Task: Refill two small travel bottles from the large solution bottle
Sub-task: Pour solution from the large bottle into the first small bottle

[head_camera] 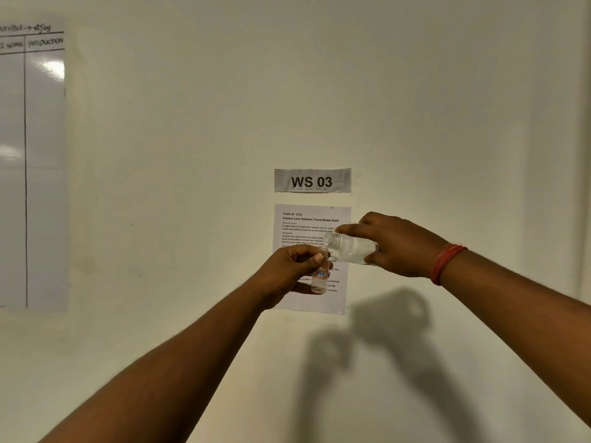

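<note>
Both arms are stretched forward and raised before the task sheet (308,215) on the wall. The left hand (292,270) is held over the sheet's lower half, fingers and thumb curled in a grip. The right hand (395,244) is held at the sheet's right edge, slightly higher, fingers wrapped, with a red thread band (444,262) worn at the wrist.

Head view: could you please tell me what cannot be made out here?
- Small travel bottle: its mouth, hidden by the left hand.
- Large solution bottle: its base, covered by the right hand.
- Instruction sheet: middle lines blocked by hands; print too small.
- Second travel bottle, caps: out of frame.
</note>
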